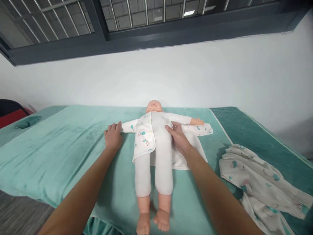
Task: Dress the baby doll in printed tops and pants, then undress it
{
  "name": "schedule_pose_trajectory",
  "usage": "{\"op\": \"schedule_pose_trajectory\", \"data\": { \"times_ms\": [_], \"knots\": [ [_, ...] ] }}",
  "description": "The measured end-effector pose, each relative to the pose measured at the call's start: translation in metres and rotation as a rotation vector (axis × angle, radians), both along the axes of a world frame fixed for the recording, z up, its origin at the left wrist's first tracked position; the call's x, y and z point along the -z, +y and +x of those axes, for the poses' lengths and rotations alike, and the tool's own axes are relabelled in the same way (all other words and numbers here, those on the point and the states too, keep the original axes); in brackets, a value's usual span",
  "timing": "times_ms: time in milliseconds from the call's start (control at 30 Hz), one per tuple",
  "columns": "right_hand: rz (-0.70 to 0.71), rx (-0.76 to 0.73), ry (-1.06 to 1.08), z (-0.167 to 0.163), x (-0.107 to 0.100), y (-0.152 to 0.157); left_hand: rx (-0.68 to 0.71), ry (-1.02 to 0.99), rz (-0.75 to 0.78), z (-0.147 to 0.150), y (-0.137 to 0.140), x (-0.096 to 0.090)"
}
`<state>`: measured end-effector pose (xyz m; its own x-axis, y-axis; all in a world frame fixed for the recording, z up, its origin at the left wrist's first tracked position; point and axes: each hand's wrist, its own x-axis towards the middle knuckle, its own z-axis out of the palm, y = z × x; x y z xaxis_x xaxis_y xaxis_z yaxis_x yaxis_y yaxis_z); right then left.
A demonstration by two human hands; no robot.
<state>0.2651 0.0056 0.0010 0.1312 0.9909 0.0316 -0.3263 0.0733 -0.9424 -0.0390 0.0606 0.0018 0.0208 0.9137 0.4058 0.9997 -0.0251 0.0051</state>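
A baby doll (164,163) lies on its back, head toward the wall, with a white cloth body and bare plastic feet. A white printed baby shirt (144,137) covers its torso on the left side, the sleeve over that arm. My left hand (113,135) is closed around the end of that sleeve; the doll's hand there is hidden. The shirt's other half (192,143) lies spread under the doll's right-side arm, which is out of its sleeve (204,130). My right hand (179,138) touches the doll's side below that arm, thumb and fingers apart.
Printed baby trousers (259,176) lie crumpled at the right. A green sheet (73,147) covers the bed, with a darker green part (254,130) at the right. Behind stands a white wall (122,78) under a barred window. A dark and red object (12,114) is at far left.
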Motion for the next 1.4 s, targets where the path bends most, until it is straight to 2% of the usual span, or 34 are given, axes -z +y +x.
{"op": "schedule_pose_trajectory", "data": {
  "times_ms": [100,267,333,433,500,567,667,767,833,900,1000,1067,1200,1300,1400],
  "knots": [
    [-0.018,-0.027,-0.019,0.000,-0.004,-0.003,-0.056,-0.004,0.007,-0.003,0.009,-0.004],
    [-0.025,-0.002,-0.282,0.009,-0.006,-0.003,-0.152,-0.123,-0.045,-0.004,0.003,-0.001],
    [-0.009,0.006,-0.382,0.016,-0.007,-0.003,-0.135,-0.145,-0.001,-0.003,-0.007,0.001],
    [0.017,0.039,-0.528,0.029,-0.011,-0.005,-0.011,-0.211,0.090,0.006,-0.025,-0.001],
    [0.026,0.131,-0.591,0.041,-0.015,-0.006,0.086,-0.345,0.161,0.022,-0.031,-0.010],
    [0.014,0.330,-0.628,0.055,-0.015,-0.006,0.190,-0.513,0.211,0.048,-0.031,-0.026],
    [-0.046,0.642,-0.682,0.080,-0.008,-0.001,0.422,-0.629,0.115,0.102,-0.023,-0.057],
    [-0.133,0.675,-0.696,0.100,0.004,0.004,0.647,-0.450,-0.083,0.161,-0.012,-0.084],
    [-0.172,0.656,-0.696,0.109,0.010,0.006,0.721,-0.142,-0.251,0.195,-0.005,-0.093],
    [-0.179,0.660,-0.705,0.114,0.013,0.007,0.742,0.089,-0.375,0.222,0.000,-0.094],
    [-0.151,0.645,-0.704,0.116,0.014,0.007,0.786,0.206,-0.438,0.253,0.007,-0.087],
    [-0.119,0.637,-0.691,0.117,0.011,0.006,0.807,0.252,-0.455,0.267,0.010,-0.079],
    [-0.129,0.737,-0.695,0.120,0.000,-0.001,0.816,0.304,-0.448,0.282,0.018,-0.068],
    [-0.170,0.680,-0.682,0.118,-0.010,-0.008,0.827,0.320,-0.405,0.281,0.025,-0.069],
    [-0.186,0.636,-0.705,0.113,-0.016,-0.011,0.808,0.307,-0.327,0.272,0.029,-0.079]
  ]
}}
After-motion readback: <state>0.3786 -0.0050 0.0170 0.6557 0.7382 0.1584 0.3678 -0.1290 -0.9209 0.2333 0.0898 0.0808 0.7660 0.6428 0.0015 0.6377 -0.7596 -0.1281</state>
